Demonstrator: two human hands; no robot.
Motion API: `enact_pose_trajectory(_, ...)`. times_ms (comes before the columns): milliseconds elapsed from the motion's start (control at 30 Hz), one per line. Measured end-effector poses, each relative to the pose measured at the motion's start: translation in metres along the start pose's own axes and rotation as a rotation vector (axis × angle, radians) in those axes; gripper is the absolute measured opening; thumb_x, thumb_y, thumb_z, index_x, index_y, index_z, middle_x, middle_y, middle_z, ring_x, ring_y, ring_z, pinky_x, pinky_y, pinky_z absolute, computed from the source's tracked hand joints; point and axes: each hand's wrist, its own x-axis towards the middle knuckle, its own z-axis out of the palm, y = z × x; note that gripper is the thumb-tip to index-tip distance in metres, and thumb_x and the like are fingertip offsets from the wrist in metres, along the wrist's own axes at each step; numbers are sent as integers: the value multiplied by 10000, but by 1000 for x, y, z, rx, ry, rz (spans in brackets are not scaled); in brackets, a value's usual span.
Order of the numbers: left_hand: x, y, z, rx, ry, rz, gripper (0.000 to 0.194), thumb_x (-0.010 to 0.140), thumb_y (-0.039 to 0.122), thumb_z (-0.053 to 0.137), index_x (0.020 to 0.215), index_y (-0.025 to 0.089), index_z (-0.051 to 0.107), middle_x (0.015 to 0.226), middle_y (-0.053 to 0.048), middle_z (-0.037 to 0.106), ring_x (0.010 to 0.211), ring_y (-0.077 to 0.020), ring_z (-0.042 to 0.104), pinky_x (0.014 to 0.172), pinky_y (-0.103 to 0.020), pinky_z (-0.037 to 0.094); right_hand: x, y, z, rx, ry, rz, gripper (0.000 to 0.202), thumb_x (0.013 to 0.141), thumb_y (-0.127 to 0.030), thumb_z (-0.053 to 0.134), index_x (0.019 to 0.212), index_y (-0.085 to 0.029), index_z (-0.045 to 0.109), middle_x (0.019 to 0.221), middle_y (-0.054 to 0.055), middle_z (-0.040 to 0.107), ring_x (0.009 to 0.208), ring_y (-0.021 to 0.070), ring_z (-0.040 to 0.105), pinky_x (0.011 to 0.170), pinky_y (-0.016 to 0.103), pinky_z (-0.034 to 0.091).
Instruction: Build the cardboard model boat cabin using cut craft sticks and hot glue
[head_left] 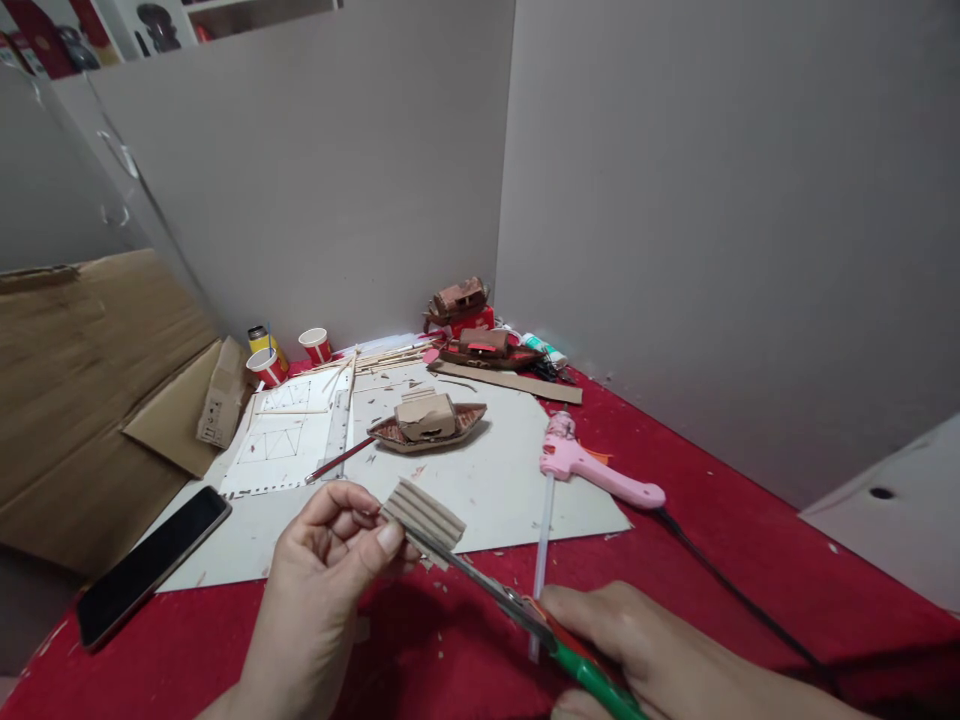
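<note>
Between thumb and fingers, my left hand (337, 550) pinches a small piece of corrugated cardboard (427, 510) with its ridges showing. My right hand (622, 640) is closed round the green and orange handles of a pair of scissors (517, 600). The blades lie along the near edge of the cardboard piece, close to my left thumb. Beyond my hands, a small cardboard boat model (427, 420) with a curved roof stands on a white sheet (495, 480). To the right lies a pink hot glue gun (592, 465) with a clear glue stick (544, 540) in it.
A black phone (154, 565) lies at the left beside a large cardboard box (82, 400). Paper cups (315, 345), a ruler (339, 425), a pencil (341, 460), thin wooden sticks (390, 355) and a finished-looking brown boat (487, 348) are farther back. Grey walls (360, 180) enclose the red table.
</note>
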Motion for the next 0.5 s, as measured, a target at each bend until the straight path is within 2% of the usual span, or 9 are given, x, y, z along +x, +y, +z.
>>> enact_pose_trajectory(100,0,-1,1,7,3,11,302,711,208,834,855,189,569,747,14,656,655,-127,672,651,-226,553,0,1,1,49,-77,41,334,856,-516,585,763,-202,653,674,-2,616,612,147,563,560,198,455)
enact_pose_trajectory(333,-2,0,1,37,6,20,288,701,213,842,824,184,583,737,20,651,657,-120,663,642,-213,545,1,0,4,24,-78,114,209,781,-416,662,780,-210,629,646,-16,602,597,145,553,531,203,417)
enact_pose_trajectory(500,-6,-1,8,15,-10,13,290,682,196,854,781,178,582,688,27,658,625,-99,646,616,-180,531,0,-9,3,-36,-70,135,202,756,-400,672,780,-210,606,660,-13,592,567,148,535,528,234,401)
